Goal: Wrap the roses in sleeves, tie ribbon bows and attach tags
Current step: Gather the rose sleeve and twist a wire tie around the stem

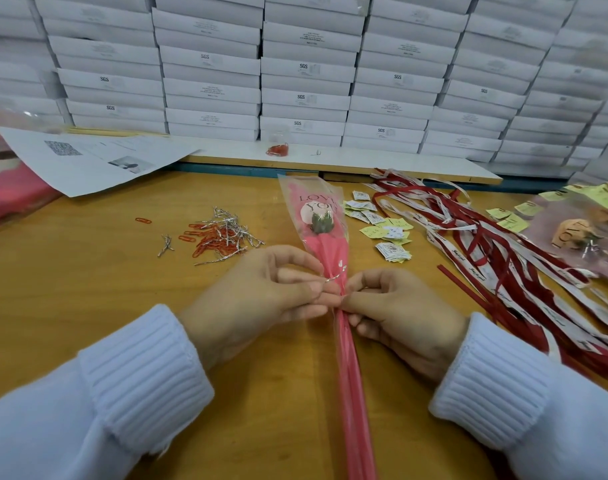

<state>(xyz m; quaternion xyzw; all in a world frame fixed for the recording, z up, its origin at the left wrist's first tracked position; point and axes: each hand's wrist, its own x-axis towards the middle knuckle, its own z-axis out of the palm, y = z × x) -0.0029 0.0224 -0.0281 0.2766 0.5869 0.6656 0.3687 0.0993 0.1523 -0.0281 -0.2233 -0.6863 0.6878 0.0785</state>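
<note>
A single rose in a pink and clear sleeve (325,233) printed "LOVE YOU" lies along the middle of the wooden table (88,289), bloom pointing away from me. My left hand (261,299) and my right hand (396,313) meet at the sleeve's gathered neck. A silver twist tie (333,277) is wound around that neck, and the fingers of both hands pinch its ends. Red and white ribbons (496,258) lie spread out to the right. Small yellow and white tags (382,226) are scattered between the rose and the ribbons.
A heap of silver twist ties and red paper clips (219,237) lies left of the rose. Printed paper sheets (91,161) rest at the back left. Finished wrapped roses (582,237) lie at the far right. Stacked white boxes (302,67) form a wall behind the table.
</note>
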